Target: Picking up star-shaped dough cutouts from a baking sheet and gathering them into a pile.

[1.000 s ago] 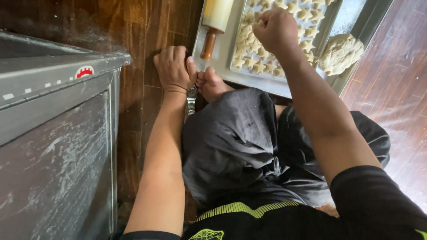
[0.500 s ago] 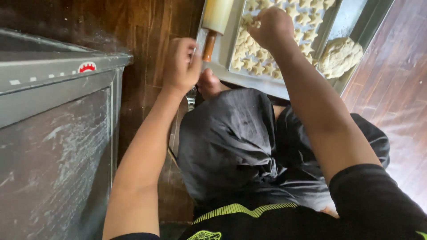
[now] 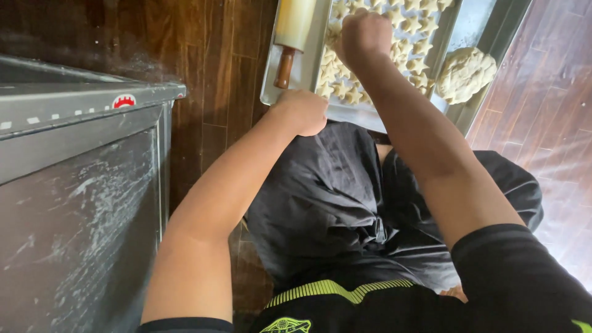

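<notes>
Both my hands were at the metal tray [image 3: 475,28] in the upper middle of the frame.

My left hand [image 3: 303,111] was curled shut at the tray's near edge, just below the rolling pin [image 3: 293,28]; whether it gripped the rim, I could not tell. My right hand [image 3: 365,36] was fisted over the star-shaped dough pieces [image 3: 418,57]; its contents were hidden. A dough lump [image 3: 465,74] lay upper right.

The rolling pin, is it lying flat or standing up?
Lying flat: the rolling pin rests lengthwise on the metal tray's left edge, brown handle toward the person.
</notes>
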